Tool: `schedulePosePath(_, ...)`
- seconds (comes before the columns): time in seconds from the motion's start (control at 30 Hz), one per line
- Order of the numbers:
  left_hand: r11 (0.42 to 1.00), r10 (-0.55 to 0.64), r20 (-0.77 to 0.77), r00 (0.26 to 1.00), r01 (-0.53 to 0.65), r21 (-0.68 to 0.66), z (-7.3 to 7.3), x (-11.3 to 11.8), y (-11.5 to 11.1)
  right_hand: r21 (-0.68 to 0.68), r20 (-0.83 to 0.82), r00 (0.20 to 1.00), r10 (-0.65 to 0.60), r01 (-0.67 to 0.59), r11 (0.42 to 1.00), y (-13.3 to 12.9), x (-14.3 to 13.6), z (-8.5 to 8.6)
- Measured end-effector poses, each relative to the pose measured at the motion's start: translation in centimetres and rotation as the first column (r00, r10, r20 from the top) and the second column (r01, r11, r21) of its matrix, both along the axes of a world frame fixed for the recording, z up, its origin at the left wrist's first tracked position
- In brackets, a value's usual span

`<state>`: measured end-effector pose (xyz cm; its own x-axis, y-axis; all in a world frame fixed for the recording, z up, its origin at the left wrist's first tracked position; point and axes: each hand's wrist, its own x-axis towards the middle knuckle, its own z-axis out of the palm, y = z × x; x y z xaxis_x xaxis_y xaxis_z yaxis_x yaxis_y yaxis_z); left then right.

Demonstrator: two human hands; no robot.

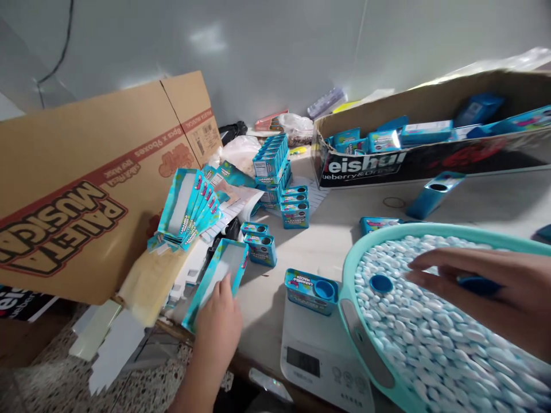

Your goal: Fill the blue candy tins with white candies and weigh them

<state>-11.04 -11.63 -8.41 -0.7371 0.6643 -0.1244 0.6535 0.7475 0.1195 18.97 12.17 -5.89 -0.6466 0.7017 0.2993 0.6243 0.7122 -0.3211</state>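
Note:
My left hand (219, 315) reaches into an open blue cardboard tray (219, 267) at the table's front edge, its fingers bent over the near side. My right hand (482, 287) hovers above a turquoise basin (350, 269) full of small white and pale blue candies (430, 310). Its thumb and finger are nearly together, and a dark blue cup (477, 285) shows inside its curled fingers. Another blue cup (381, 284) lies on the candies. Between my hands, a blue candy box (307, 292) with a round blue cup on top sits on a white kitchen scale (318, 350).
Small blue boxes (260, 249) stand behind the tray, with more stacked boxes (271, 163) beyond. Fanned trays (185, 209) lean against a large brown carton (99, 189). A dark carton (365, 166) at the back right holds blue boxes. One box (434, 195) lies tilted before it.

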Motion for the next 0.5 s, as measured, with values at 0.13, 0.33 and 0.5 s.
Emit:
schedulePosePath(0.13, 0.995, -0.078, 0.009, 0.997, 0.078, -0.057, 0.6, 1.2, 2.3, -0.100, 0.009, 0.998, 0.065, -0.064, 0.993, -1.1, -1.1, 1.8)
schedulePosePath(0.33, 0.997, 0.056, -0.033, 0.998, -0.054, 0.064, 2.6, 1.3, 1.8, -0.151, 0.064, 0.990, 0.127, -0.116, 0.982, -1.1, -1.5, 2.5)
schedulePosePath(0.5, 0.988, -0.004, -0.213, 0.977, 0.037, 0.152, 5.5, -2.5, 3.2, -0.156, 0.098, 0.979, 0.177, -0.160, 0.975, -0.8, -0.8, 1.9)
